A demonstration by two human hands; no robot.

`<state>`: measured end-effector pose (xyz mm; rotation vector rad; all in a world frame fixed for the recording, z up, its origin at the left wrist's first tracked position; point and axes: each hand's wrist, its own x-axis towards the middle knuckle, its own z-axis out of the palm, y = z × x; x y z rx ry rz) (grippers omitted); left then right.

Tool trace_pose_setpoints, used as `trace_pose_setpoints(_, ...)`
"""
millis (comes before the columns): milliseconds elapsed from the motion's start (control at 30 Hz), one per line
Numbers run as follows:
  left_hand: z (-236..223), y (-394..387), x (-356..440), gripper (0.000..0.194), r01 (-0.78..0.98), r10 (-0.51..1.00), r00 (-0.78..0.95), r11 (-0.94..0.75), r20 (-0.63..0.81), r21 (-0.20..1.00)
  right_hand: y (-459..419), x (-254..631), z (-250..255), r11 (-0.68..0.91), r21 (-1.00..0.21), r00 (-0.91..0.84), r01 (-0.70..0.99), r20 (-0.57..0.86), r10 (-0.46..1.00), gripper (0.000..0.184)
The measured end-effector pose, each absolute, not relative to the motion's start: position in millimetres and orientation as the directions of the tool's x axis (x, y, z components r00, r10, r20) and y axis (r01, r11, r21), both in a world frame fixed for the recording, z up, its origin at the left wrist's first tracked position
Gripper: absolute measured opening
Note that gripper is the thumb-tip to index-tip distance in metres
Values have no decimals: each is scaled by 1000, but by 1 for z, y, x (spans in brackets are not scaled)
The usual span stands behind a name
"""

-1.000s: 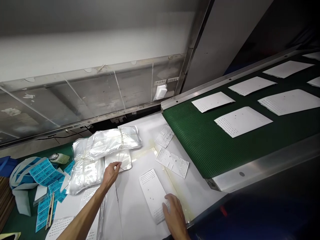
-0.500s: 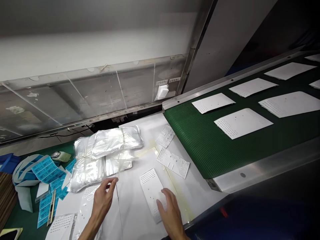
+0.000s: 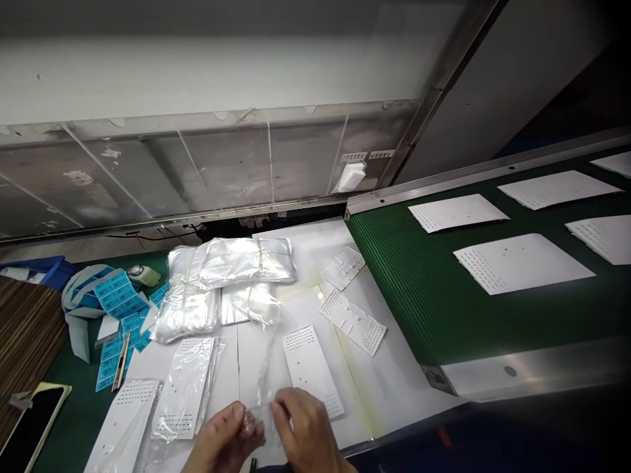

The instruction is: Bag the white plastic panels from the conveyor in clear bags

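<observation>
Low in the head view, my left hand (image 3: 224, 437) and my right hand (image 3: 305, 430) are close together, both pinching a clear plastic bag (image 3: 266, 371). It stretches up from my fingers toward the bundled clear bags (image 3: 246, 263). Just behind my right hand lies a white perforated sheet (image 3: 311, 368), flat on the white work surface (image 3: 300, 305). To the left of my hands, a white sheet in a clear bag (image 3: 183, 387) lies beside another bagged sheet (image 3: 121, 427). Two small slotted white boards (image 3: 352, 322) rest further back.
A green conveyor belt (image 3: 394, 276) with several white sheets (image 3: 522, 263) on it runs along the right. At the left are blue labels (image 3: 118, 295), tweezers (image 3: 121, 361), a small jar (image 3: 144, 274), a phone (image 3: 34, 427) and a stack of brown boards (image 3: 29, 328).
My right hand has left the white sheet and joined my left hand at the clear bag. My left hand has come down and nearer. The camera view has shifted.
</observation>
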<state>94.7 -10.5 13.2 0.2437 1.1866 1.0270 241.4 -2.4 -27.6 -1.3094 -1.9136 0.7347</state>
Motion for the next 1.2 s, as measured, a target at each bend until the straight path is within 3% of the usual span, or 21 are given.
trace_pose_setpoints(67,17,-11,96,28,-627,727,62,561,-684,540,4,250,-29,268,-795,-235,544,162,958,17)
trace_pose_setpoints(133,19,-10,88,30,-593,757,64,553,-650,585,13,265,-41,38,-855,-107,518,-21,994,15)
trace_pose_setpoints(200,17,-7,73,34,-423,814,17,533,-581,733,24,286,-65,-259,-826,109,500,-237,965,30)
trace_pose_setpoints(267,12,-2,55,34,-155,844,-61,520,-534,840,32,305,-94,-456,-736,263,500,-373,890,55)
trace_pose_setpoints(367,5,6,34,32,216,871,-202,486,-448,847,35,315,-129,-526,-667,273,528,-452,849,73)
trace_pose_setpoints(467,2,16,30,46,390,889,-272,452,-369,802,32,305,-143,-544,-647,257,534,-489,834,72)
trace_pose_setpoints(600,2,27,34,58,418,886,-310,453,-345,788,28,289,-145,-556,-694,168,457,-546,820,57)
trace_pose_setpoints(733,-1,36,30,57,343,877,-344,451,-337,824,25,280,-140,-555,-776,66,299,-563,824,44)
trace_pose_setpoints(867,-5,43,20,58,252,850,-393,466,-350,848,20,289,-117,-522,-840,30,146,-524,851,49)
trace_pose_setpoints(933,-6,46,20,59,211,847,-378,472,-374,856,15,302,-97,-516,-856,-29,-13,-516,856,56)
trace_pose_setpoints(1000,-7,50,27,58,169,849,-342,478,-404,862,7,314,-74,-542,-801,-137,-254,-525,840,62)
trace_pose_setpoints(1067,-8,58,39,56,142,854,-291,484,-431,864,-2,318,-50,-600,-673,-310,-433,-514,800,66)
trace_pose_setpoints(1200,-3,79,67,53,169,861,-164,505,-481,846,-10,294,-9,-788,-488,-702,-376,-405,586,63)
